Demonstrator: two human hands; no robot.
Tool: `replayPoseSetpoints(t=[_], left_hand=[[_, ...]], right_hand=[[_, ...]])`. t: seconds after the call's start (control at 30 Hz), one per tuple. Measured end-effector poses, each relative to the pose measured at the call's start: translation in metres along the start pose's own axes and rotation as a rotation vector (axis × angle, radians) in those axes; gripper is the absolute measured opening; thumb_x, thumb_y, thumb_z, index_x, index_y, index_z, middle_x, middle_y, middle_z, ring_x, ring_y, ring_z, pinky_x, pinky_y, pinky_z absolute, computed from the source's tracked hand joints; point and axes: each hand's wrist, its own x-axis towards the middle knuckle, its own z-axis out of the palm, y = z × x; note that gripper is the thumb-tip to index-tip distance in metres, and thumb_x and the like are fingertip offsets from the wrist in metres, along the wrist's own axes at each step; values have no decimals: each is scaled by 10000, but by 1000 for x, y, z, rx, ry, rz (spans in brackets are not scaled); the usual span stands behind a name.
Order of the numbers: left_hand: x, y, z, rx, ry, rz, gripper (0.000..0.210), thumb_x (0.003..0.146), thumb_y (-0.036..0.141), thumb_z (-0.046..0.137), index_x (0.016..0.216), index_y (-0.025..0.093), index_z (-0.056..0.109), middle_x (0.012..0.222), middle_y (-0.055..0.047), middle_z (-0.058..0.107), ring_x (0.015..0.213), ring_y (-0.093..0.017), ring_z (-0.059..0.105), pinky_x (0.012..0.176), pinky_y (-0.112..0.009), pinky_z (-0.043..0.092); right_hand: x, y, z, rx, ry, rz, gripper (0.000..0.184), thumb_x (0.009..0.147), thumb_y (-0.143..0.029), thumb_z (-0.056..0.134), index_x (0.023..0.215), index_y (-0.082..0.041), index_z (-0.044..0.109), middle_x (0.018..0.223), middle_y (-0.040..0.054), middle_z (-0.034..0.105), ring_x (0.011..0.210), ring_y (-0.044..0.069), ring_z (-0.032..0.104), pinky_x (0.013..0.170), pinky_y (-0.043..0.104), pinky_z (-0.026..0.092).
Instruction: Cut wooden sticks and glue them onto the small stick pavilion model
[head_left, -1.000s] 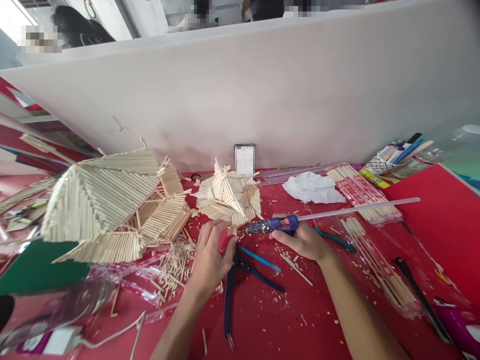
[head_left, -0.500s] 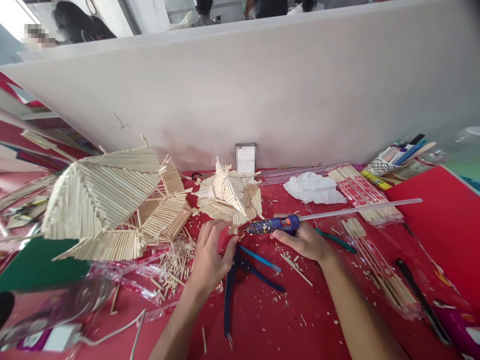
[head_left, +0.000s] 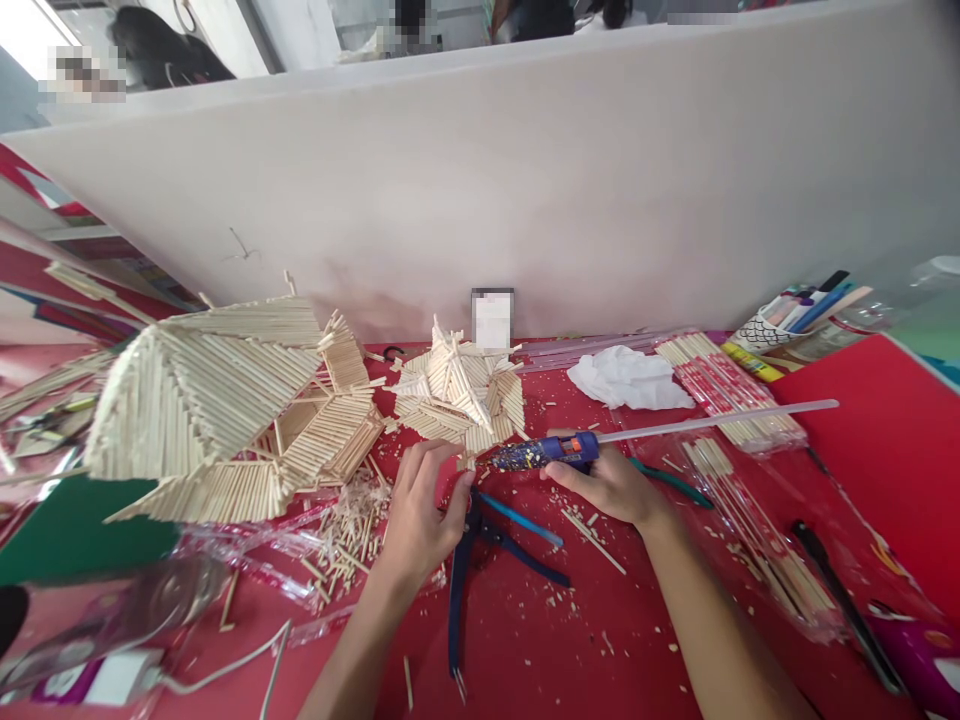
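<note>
My right hand (head_left: 600,482) grips a blue, speckled hot glue gun (head_left: 544,452), its nozzle aimed left. A long translucent glue stick (head_left: 712,421) juts from the gun's back end. My left hand (head_left: 424,510) pinches a small pale wooden piece (head_left: 465,464) between thumb and fingers, just left of the nozzle; its full shape is hidden. Below the hands lie dark blue cutting pliers (head_left: 461,590) with spread handles and a light blue strip (head_left: 521,518). Behind the hands stands a small pointed model of wooden sticks (head_left: 454,385).
A larger stick-built roof model (head_left: 210,390) fills the left side, with cut stick scraps (head_left: 360,530) before it. Packs of sticks (head_left: 731,390), crumpled tissue (head_left: 630,377), a pen cup (head_left: 757,328) and a red sheet (head_left: 885,450) lie right. A white partition (head_left: 480,180) rises behind.
The glue gun's nozzle has drawn back slightly to the right from the small wooden piece. My left hand has stayed almost still.
</note>
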Motion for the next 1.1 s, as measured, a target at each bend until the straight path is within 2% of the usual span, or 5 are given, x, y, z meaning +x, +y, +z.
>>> replayPoseSetpoints(t=[0.2, 0.4, 0.7, 0.9, 1.1], left_hand=[[2, 2, 3, 46, 29, 45, 207, 965, 180, 605, 1165, 221, 577, 1070, -85, 662, 1000, -234, 656, 872, -371, 566], [2, 2, 4, 55, 30, 45, 183, 980, 196, 590, 1161, 222, 578, 1059, -87, 668, 994, -236, 663, 875, -381, 565], [2, 2, 3, 35, 34, 38, 183, 978, 196, 596, 1159, 218, 582, 1066, -82, 667, 1000, -232, 652, 876, -369, 559], [1, 2, 2, 23, 25, 34, 189, 983, 195, 590, 1169, 223, 576, 1065, -85, 662, 1004, -235, 649, 886, -379, 554], [0, 0, 2, -7, -6, 9, 198, 990, 153, 576, 1175, 220, 565, 1087, -82, 656, 1028, -225, 635, 906, -371, 541]], right_hand=[[0, -3, 0, 4, -3, 5, 409, 860, -645, 657, 896, -241, 715, 778, 15, 770, 745, 230, 721, 708, 308, 559], [-2, 1, -7, -23, 83, 52, 511, 809, -691, 676, 1030, -233, 729, 856, 59, 800, 838, 291, 750, 776, 375, 584], [0, -1, 0, -85, -3, 4, 372, 891, -604, 645, 962, -257, 758, 863, 24, 796, 865, 277, 747, 823, 373, 570], [-1, 2, 0, -69, 20, -27, 387, 891, -621, 641, 947, -255, 755, 893, 29, 797, 872, 270, 746, 843, 365, 572], [-1, -1, -1, -77, 45, 6, 424, 864, -650, 649, 980, -254, 751, 882, 37, 798, 871, 284, 748, 846, 385, 570]])
